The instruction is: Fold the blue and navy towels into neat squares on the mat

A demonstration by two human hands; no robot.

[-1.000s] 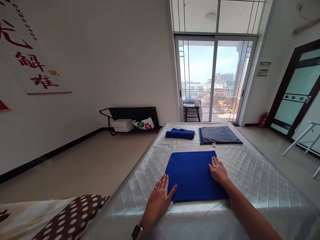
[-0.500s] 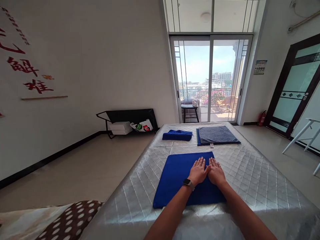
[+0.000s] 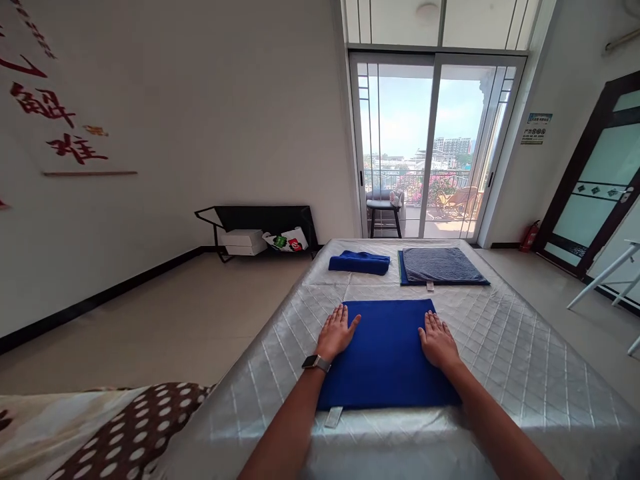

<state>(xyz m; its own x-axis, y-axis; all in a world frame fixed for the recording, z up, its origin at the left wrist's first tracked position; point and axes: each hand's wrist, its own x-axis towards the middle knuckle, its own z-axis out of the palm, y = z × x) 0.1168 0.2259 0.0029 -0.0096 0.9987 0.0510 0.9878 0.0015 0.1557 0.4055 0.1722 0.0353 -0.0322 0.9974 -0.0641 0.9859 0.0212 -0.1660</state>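
A blue towel (image 3: 390, 353), folded to a flat rectangle, lies on the silvery quilted mattress (image 3: 505, 353) in front of me. My left hand (image 3: 337, 331) rests flat along the towel's left edge, fingers stretched forward and thumb out over the cloth. Along the right edge lies my right hand (image 3: 438, 340), likewise flat with its fingers straight. Neither hand grips anything. A white label (image 3: 333, 417) sticks out from the towel's near left corner. A watch (image 3: 316, 362) is on my left wrist.
Farther back on the mattress lie a rumpled blue cloth (image 3: 359, 263) and a stack with a grey towel (image 3: 445, 265) on top. A brown dotted blanket (image 3: 145, 427) is at the lower left. Beyond stand a black rack (image 3: 265, 217) and glass sliding doors (image 3: 434, 147).
My left hand has slid left from the towel's middle to its left edge. My right hand stays near the right side. The towel's near left label has come into view.
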